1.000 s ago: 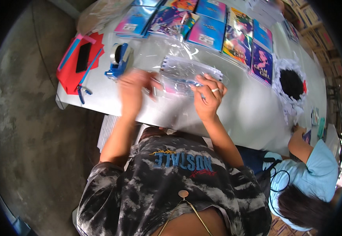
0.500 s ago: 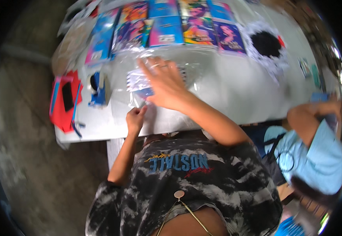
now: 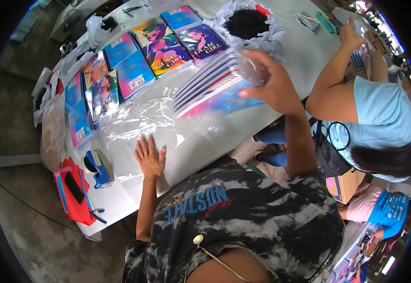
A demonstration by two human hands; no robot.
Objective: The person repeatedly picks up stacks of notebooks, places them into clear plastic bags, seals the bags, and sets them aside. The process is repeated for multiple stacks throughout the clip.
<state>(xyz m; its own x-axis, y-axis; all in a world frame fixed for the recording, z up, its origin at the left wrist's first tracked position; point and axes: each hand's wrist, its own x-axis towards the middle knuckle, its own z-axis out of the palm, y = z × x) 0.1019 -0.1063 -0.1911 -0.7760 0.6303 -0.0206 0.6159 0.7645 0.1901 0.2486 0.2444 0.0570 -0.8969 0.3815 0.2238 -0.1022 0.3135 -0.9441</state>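
Note:
My right hand (image 3: 278, 87) is raised over the table's near right side, closed on a bundle of notebooks (image 3: 212, 92). The bundle is tilted, with layered edges and a blue-and-pink cover, slightly blurred; clear plastic shows at the end I grip. My left hand (image 3: 149, 159) rests flat with fingers spread on the white table near its front edge, beside a clear plastic sheet (image 3: 141, 118). Beyond it, rows of colourful notebooks (image 3: 137, 73) lie in stacks, some with illustrated covers, others plain blue and pink.
To the left stand a blue tape dispenser (image 3: 100, 168) and red material (image 3: 75, 207) with a black phone (image 3: 74, 187) on it. A white plastic bag (image 3: 278, 40) holding black stuff sits at the far right. A co-worker in light blue (image 3: 382, 106) is close at my right.
My right hand has risen from the plastic in front of me and moved right, now gripping the notebook bundle. My left hand has opened flat on the table. The view has turned.

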